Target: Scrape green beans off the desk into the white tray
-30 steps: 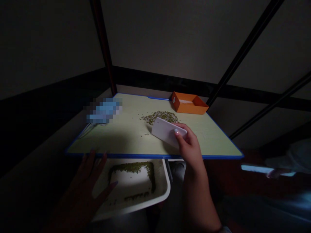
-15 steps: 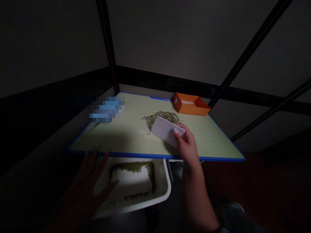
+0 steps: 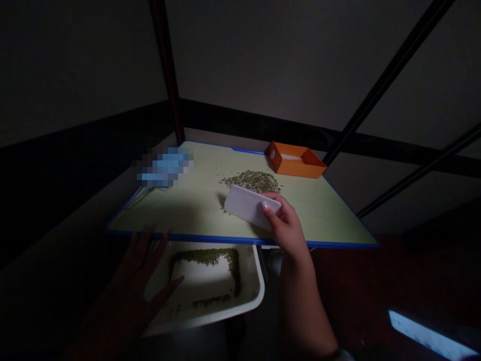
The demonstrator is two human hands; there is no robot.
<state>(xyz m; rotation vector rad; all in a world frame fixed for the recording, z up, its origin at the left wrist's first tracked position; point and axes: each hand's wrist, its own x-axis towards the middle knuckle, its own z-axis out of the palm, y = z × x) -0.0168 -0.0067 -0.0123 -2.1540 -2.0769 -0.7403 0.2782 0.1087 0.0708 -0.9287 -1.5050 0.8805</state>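
My right hand (image 3: 288, 223) grips a flat white scraper (image 3: 248, 204) with rounded corners, thumb on its near face. The scraper is tilted over the pale green board (image 3: 319, 215), just in front of a spread pile of small green grains (image 3: 253, 180). A few loose grains lie by its left end. My left hand (image 3: 137, 278) is in shadow, fingers spread, beside the board's front edge and over the left side of a white plastic tub (image 3: 259, 281). Inside the tub, more green grains (image 3: 205, 256) lie along the back and right edges of its floor.
An orange open box (image 3: 300, 168) stands at the board's back right corner. A blurred-out light blue object (image 3: 165, 168) with a cord lies at the left edge. Dark panelled walls close in behind. A lit screen (image 3: 428, 333) shows at lower right.
My right hand has drawn the scraper slightly left and toward me, away from the pile. The left hand stays where it was. A lit screen has come into view at lower right.
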